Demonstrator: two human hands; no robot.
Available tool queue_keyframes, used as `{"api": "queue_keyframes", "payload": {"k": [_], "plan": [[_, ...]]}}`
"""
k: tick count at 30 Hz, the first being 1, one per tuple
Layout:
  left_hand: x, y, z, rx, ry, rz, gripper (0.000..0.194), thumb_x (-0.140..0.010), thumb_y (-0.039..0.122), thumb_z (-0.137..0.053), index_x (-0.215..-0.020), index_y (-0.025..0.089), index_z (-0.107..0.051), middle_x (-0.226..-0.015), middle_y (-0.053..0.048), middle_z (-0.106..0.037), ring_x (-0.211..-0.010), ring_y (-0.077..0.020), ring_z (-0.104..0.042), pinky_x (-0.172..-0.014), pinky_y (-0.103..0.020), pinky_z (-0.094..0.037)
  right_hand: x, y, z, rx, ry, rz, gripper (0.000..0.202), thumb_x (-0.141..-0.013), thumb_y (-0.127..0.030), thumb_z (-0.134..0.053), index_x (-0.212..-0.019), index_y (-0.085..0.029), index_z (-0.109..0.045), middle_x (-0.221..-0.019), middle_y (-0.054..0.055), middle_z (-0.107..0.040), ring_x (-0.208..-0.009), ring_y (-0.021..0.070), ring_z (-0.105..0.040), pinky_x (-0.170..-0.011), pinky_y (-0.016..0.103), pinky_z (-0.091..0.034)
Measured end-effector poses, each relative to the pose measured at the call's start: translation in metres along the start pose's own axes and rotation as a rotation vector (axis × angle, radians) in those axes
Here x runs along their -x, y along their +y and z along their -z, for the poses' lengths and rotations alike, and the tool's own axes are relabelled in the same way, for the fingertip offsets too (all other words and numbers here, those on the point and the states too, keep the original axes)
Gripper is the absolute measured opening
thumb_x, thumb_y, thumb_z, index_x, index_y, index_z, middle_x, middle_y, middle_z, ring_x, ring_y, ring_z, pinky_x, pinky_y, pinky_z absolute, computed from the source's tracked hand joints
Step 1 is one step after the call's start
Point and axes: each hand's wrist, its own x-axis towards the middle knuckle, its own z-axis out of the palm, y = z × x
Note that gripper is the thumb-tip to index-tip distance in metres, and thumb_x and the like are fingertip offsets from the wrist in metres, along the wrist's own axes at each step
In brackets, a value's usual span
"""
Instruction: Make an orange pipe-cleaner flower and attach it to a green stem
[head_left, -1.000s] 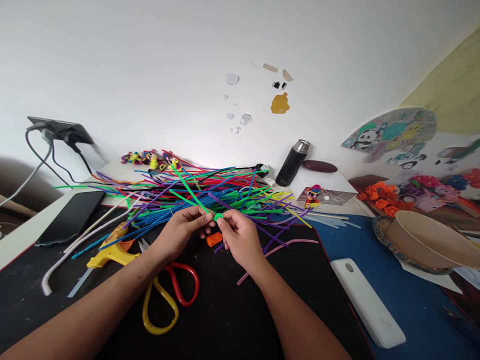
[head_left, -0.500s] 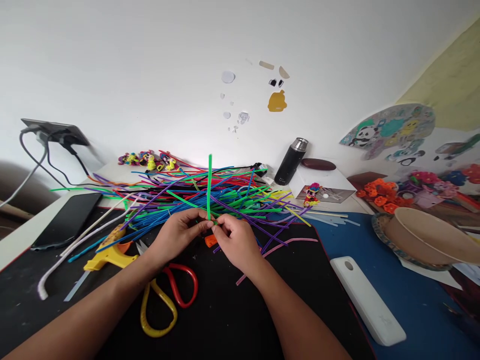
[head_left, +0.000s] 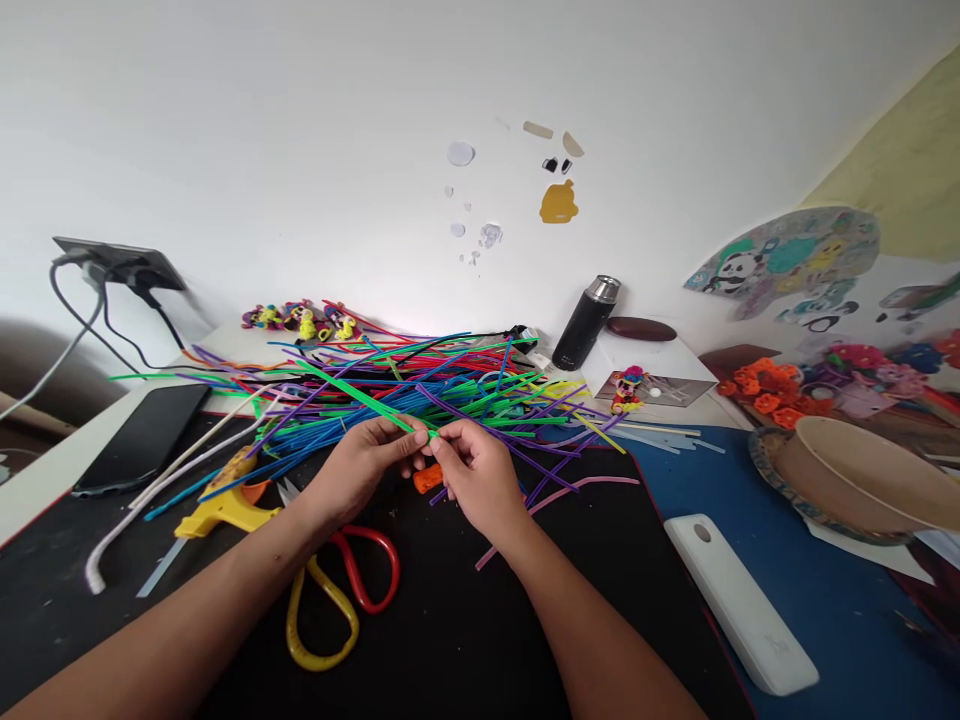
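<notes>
Between both hands is a bright green pipe cleaner (head_left: 360, 395), its long part slanting up and left over the pile. My left hand (head_left: 371, 450) is closed, thumb and fingers pinching it near its lower end. My right hand (head_left: 476, 465) pinches the tip of that end right beside the left fingertips. Just beneath the fingers lies an orange piece (head_left: 428, 479), partly covered by the right hand. Scissors with one red and one yellow handle (head_left: 324, 640) rest below the left wrist, blades partly hidden. A yellow hot glue gun (head_left: 225, 510) lies left of the left hand.
Many coloured pipe cleaners (head_left: 315, 425) are heaped behind the hands. A black flask (head_left: 585, 325) leans near the wall. On the right are a white oblong case (head_left: 742, 605) and a beige bowl (head_left: 862, 470). A phone (head_left: 142, 440) lies at left on the table.
The green pipe cleaner has swung from upright to slanting up and left. Both hands stay together, with the fingers shifted slightly. The view has moved a little.
</notes>
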Motion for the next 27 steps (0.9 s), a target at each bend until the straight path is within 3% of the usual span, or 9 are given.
{"api": "queue_keyframes", "payload": {"k": [3,9,14,19,23,27], "plan": [[0.000,0.001,0.000,-0.014,-0.022,0.007,0.041,-0.063,0.050,-0.100,-0.074,0.017,-0.079,-0.064,-0.003,-0.070,-0.060,-0.0160,-0.062,-0.054,-0.024,-0.047,-0.001,-0.002,0.001,-0.007,0.005,-0.011,0.023,-0.097,-0.046,-0.065,-0.091,-0.023,-0.066,-0.077,0.001,-0.074,-0.046,0.0122,-0.053,-0.045,0.025,-0.039],[-0.001,0.002,0.005,-0.173,0.000,-0.058,0.038,-0.068,0.053,-0.097,-0.075,0.018,-0.083,-0.073,-0.006,-0.077,-0.065,-0.0187,-0.066,-0.058,-0.026,-0.051,0.000,-0.005,0.003,0.091,0.019,-0.001,0.023,-0.099,-0.044,-0.062,-0.090,-0.024,-0.066,-0.058,-0.004,-0.058,-0.045,0.0141,-0.050,-0.046,0.026,-0.036],[-0.001,-0.001,0.010,-0.220,0.047,-0.109,0.040,-0.071,0.057,-0.095,-0.069,0.019,-0.081,-0.075,-0.008,-0.080,-0.064,-0.0200,-0.066,-0.061,-0.029,-0.054,0.001,-0.006,0.004,0.237,0.035,0.085,0.020,-0.099,-0.039,-0.061,-0.086,-0.025,-0.065,-0.058,-0.005,-0.054,-0.051,0.0150,-0.048,-0.053,0.028,-0.034],[0.001,0.000,0.013,-0.389,0.036,-0.205,0.043,-0.078,0.063,-0.088,-0.079,0.021,-0.083,-0.079,-0.007,-0.081,-0.069,-0.0220,-0.068,-0.066,-0.030,-0.054,0.002,-0.002,0.002,0.365,-0.011,0.149,0.015,-0.098,-0.031,-0.061,-0.085,-0.025,-0.064,-0.058,-0.005,-0.053,-0.053,0.0152,-0.048,-0.058,0.030,-0.032],[0.003,0.001,0.013,-0.423,0.017,-0.197,0.045,-0.080,0.065,-0.086,-0.086,0.020,-0.084,-0.077,-0.006,-0.079,-0.066,-0.0197,-0.066,-0.062,-0.028,-0.051,0.001,0.000,0.002,0.304,0.008,0.104,0.015,-0.098,-0.033,-0.062,-0.087,-0.024,-0.066,-0.060,-0.004,-0.055,-0.054,0.0151,-0.049,-0.057,0.030,-0.033],[0.002,0.003,0.011,-0.312,0.063,-0.159,0.049,-0.076,0.067,-0.089,-0.086,0.019,-0.083,-0.072,-0.005,-0.075,-0.062,-0.0189,-0.063,-0.059,-0.028,-0.051,0.001,-0.001,0.001,0.145,-0.001,0.042,0.021,-0.100,-0.044,-0.063,-0.094,-0.025,-0.068,-0.066,-0.003,-0.062,-0.054,0.0153,-0.054,-0.053,0.028,-0.039]]}}
